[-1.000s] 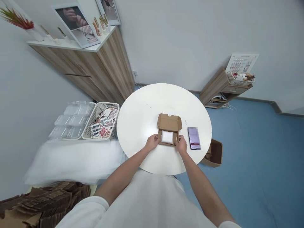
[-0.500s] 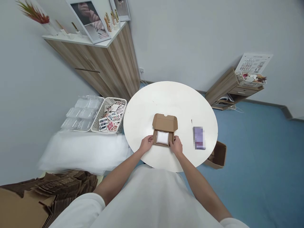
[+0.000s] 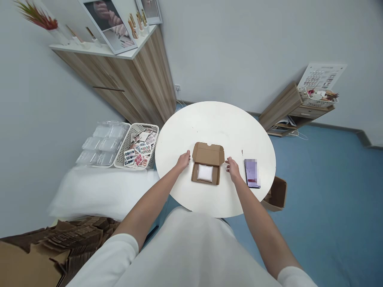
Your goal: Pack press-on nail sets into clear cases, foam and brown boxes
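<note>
An open brown cardboard box (image 3: 217, 175) sits on the round white table (image 3: 215, 119), its lid (image 3: 208, 154) raised at the far side. Inside it lies a white pouch (image 3: 205, 173). My left hand (image 3: 183, 160) is just left of the lid, holding nothing, with its fingers apart. On the other side my right hand (image 3: 233, 169) is off the box's right edge, fingers spread and nothing between them. Neither hand touches the box.
A phone (image 3: 251, 173) lies on the table's right part. Left of the table are a basket of nail sets (image 3: 139, 149), clear plastic cases (image 3: 104, 141) and stacked cardboard (image 3: 80, 243). A carton (image 3: 278, 193) stands on the floor, right.
Both hands have let go of the box's sides and moved outward and farther forward, beside the lid. The box has stayed in nearly the same place, still open.
</note>
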The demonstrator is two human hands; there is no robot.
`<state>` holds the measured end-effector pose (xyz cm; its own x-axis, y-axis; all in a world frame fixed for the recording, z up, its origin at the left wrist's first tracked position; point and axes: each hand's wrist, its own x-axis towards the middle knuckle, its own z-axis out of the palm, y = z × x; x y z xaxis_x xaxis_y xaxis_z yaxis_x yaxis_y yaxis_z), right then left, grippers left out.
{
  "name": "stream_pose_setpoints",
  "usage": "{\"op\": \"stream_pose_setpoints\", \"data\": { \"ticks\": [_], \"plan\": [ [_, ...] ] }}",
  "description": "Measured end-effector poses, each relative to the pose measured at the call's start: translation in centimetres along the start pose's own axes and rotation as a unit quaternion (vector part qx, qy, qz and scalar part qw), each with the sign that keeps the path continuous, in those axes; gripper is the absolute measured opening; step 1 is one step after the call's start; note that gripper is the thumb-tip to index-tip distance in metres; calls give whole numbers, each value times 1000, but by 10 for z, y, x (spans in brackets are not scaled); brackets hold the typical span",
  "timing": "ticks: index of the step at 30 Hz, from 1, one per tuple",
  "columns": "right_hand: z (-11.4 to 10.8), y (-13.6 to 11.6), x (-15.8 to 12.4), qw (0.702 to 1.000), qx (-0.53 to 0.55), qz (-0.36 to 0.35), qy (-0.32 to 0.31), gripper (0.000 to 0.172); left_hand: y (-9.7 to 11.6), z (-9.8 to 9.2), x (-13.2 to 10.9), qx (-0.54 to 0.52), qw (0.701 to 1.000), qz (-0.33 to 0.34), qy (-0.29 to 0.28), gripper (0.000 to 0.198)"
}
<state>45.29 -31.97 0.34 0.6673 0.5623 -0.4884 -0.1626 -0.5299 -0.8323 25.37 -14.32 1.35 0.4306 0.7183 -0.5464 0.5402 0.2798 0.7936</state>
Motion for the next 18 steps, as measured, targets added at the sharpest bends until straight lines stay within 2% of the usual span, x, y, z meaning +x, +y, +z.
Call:
{"op": "stream_pose_setpoints", "data": {
  "ticks": [3, 8, 13, 18],
  "plan": [
    [-3, -15, 18, 993, 85, 53, -56, 59, 13, -2, 13, -43, 997, -48, -45, 66],
    [2, -25, 26, 984, 82, 98, -127, 64, 15, 1, 15, -41, 993, -62, -93, 72],
    [3, -32, 23, 986, 65, 65, -141, 67, 19, 3, 10, -26, 994, -23, -105, 73],
    [-2, -46, 12, 987, 47, 8, -154, 67, 26, 1, 5, -56, 990, 20, -125, 72]
  ]
}}
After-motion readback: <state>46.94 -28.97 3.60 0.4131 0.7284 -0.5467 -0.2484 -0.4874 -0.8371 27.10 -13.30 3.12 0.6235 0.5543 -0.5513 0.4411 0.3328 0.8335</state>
